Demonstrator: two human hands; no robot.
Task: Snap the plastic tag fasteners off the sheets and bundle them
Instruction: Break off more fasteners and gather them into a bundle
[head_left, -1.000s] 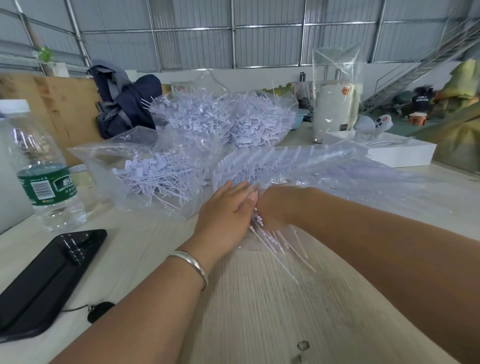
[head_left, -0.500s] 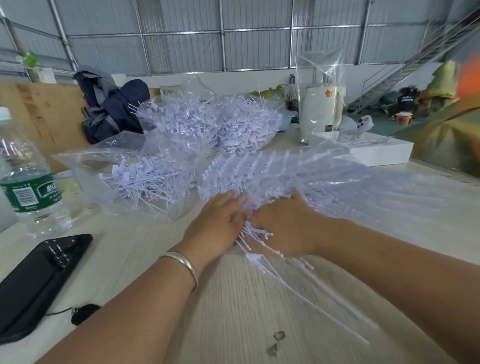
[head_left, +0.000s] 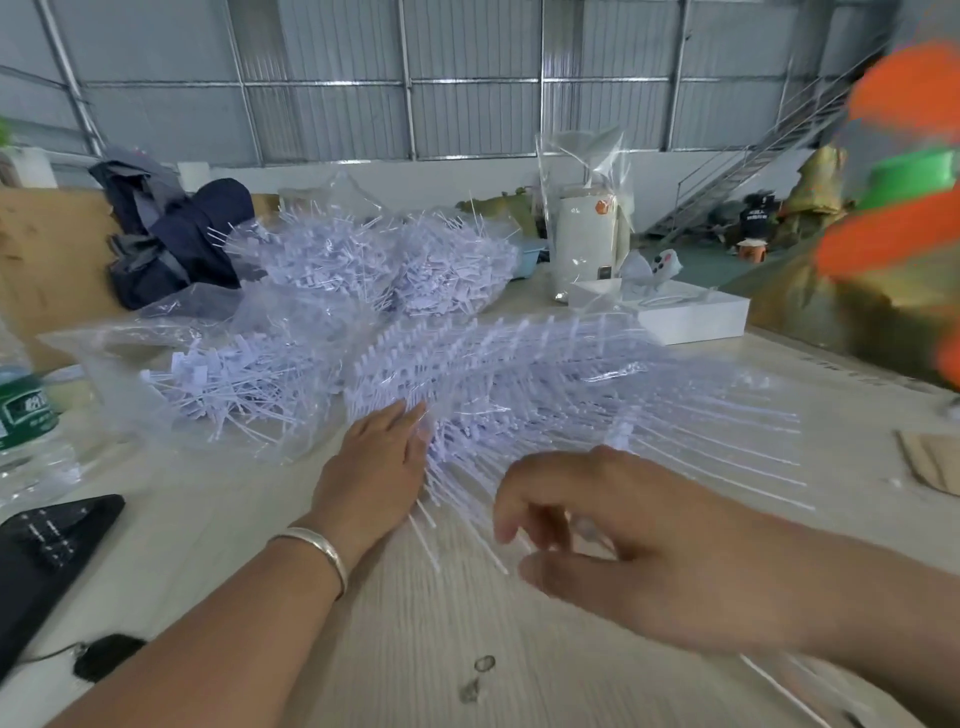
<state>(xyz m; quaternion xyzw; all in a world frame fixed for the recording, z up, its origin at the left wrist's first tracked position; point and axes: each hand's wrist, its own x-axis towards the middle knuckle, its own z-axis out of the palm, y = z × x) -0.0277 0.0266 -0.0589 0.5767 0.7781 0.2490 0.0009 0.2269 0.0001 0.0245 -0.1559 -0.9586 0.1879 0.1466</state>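
- Pale translucent plastic sheets of tag fasteners (head_left: 519, 364) — a fanned stack of comb-like rows — lie on the light wood-grain table (head_left: 363, 649), centre of view, thin stems pointing toward 5 o'clock.
- Left hand (head_left: 374, 467): fingers straight, resting flat against the stack's near edge at its 8 o'clock side; it grips nothing and appears to steady the stack.
- Right hand (head_left: 613, 530): blurred, fingers loosely curled just at the stem tips, 5 o'clock of the stack. A few stems pass by the fingers, but whether they are pinched cannot be told.
- Step in hand, as a judgement: between snaps — the right hand seems placed to take a row of stems, while the sheets remain largely intact.
- Next move calls for a firm pinch on one row with the left hand pressing the stack down, then a sharp twist away so the row breaks cleanly.
- Clear plastic bags of loose white fasteners (head_left: 234, 384) sit at 10 o'clock of the stack, with a second heap (head_left: 374, 265) behind at 12 o'clock — the likely destination for bundles.
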